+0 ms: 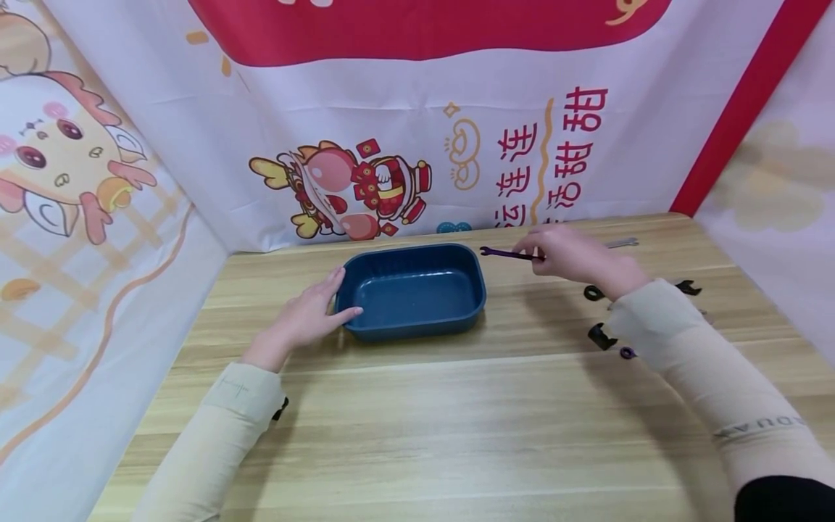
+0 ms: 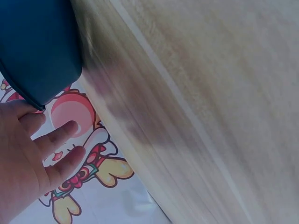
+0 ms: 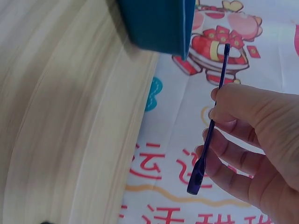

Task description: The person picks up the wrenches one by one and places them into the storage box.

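Note:
A dark blue rectangular bin (image 1: 417, 324) stands on the wooden table toward the back. At its left end, my left hand (image 1: 309, 312) holds the rim, with the thumb over the edge and the other fingers along the outside. In the left wrist view, some fingers of that hand (image 2: 28, 154) spread away from the bin (image 2: 42, 56). My right hand (image 1: 564, 254) pinches a slim purple wrench (image 3: 210, 133) between thumb and fingertips, raised above the table. The wrench's open end points left, just off the bin's right back corner.
Right of the bin lie a silver wrench (image 1: 622, 242), a black wrench (image 1: 688, 288), a curved black piece (image 1: 601, 336) and a purple ring end (image 1: 628, 353), partly hidden by the right sleeve. A printed cloth (image 1: 417, 109) hangs behind the table (image 1: 457, 428) and along both sides.

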A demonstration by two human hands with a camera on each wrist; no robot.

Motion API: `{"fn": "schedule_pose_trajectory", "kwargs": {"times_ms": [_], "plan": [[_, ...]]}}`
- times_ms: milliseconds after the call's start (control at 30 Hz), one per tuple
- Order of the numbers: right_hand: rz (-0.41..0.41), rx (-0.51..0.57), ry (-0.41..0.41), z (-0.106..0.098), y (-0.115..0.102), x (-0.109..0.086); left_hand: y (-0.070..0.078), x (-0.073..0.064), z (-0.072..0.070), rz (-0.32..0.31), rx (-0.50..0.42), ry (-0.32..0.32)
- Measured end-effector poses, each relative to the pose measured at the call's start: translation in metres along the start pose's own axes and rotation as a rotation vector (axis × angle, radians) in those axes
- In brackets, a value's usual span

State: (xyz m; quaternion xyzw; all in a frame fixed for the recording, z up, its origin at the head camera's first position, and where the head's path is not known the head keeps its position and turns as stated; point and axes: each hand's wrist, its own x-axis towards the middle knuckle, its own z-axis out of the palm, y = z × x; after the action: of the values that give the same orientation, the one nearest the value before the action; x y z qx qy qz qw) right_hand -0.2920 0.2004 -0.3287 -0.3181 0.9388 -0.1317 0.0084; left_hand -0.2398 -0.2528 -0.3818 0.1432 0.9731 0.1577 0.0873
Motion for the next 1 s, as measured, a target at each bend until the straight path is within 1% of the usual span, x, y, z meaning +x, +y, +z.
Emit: {"fn": "schedule_pose_trajectory", "kwargs": {"times_ms": [167,367,533,733,1000], "plan": [[-0.023,-0.001,-0.011,0.002,-0.013,0.007,-0.003,0.001,0.001,0.006,-0.011,-0.018],[-0.083,0.014,-0.009,0.006,-0.030,0.016,-0.002,0.002,0.001,0.014,-0.020,-0.030],[-0.121,0.033,-0.030,0.008,-0.042,0.022,-0.001,0.001,0.001,0.015,-0.025,-0.034],[-0.146,0.040,-0.053,0.013,-0.054,0.030,-0.001,0.001,0.001,0.008,-0.029,-0.048],[-0.156,0.055,-0.099,0.019,-0.067,0.037,-0.001,0.003,0.001,-0.004,-0.068,-0.069]]}}
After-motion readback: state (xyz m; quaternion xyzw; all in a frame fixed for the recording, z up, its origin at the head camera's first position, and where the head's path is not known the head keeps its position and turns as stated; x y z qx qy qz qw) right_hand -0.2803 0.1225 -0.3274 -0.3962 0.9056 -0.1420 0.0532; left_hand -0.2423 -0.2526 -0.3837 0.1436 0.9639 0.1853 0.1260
